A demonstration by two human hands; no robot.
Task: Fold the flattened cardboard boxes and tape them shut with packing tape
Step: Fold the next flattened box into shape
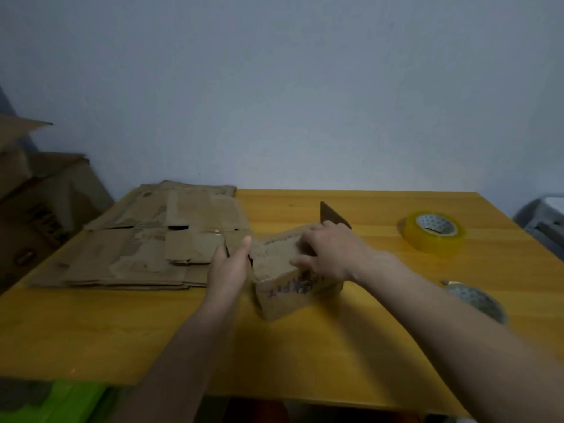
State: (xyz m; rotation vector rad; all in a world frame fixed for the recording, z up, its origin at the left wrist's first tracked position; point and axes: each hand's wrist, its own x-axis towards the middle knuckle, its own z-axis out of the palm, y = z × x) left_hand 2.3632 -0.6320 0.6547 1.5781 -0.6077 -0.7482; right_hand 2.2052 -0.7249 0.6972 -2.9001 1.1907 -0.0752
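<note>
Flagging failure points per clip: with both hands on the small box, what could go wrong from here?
One flap stands upright while the right hand presses the others on the small box; they may spring open once released. The tape roll sits apart to the right, so reaching it likely frees a hand. The left hand only steadies one side.

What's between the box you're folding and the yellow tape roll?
Head view: only bare table lies between the box and the yellow tape roll, apart from the right hand resting on the box.
</note>
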